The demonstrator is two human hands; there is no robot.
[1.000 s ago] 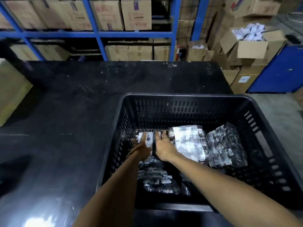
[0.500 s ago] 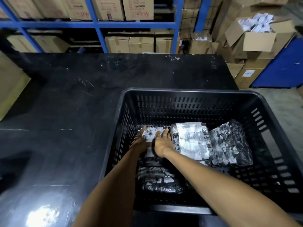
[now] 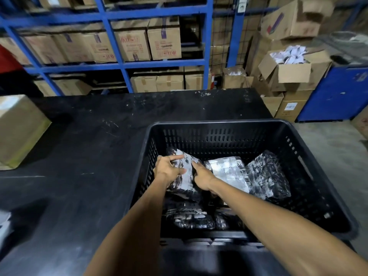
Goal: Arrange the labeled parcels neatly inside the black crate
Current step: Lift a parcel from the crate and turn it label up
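Note:
The black crate (image 3: pixel 217 126) stands on the black table at the near right. Inside it lie several shiny dark parcels with white labels. My left hand (image 3: pixel 168 169) grips the far-left parcel (image 3: pixel 186 176), which is tilted up off the crate floor. My right hand (image 3: pixel 201 176) holds the same parcel's right edge, index finger stretched along it. A silver-faced parcel (image 3: pixel 229 172) lies in the middle and a dark parcel (image 3: pixel 267 174) leans beside it on the right. Two more parcels (image 3: pixel 191 219) lie near the front wall, partly hidden by my forearms.
A cardboard box (image 3: pixel 18 128) sits at the table's left edge. Blue shelving (image 3: pixel 155 64) stacked with cartons runs behind the table. Open cartons (image 3: pixel 288 70) and a blue bin (image 3: pixel 338 92) stand on the floor to the right. Something white (image 3: pixel 4 226) shows at the near left.
Both hands lay flat on the far-left parcel before; now they grip it and it has tilted up off the crate floor. The camera view has risen.

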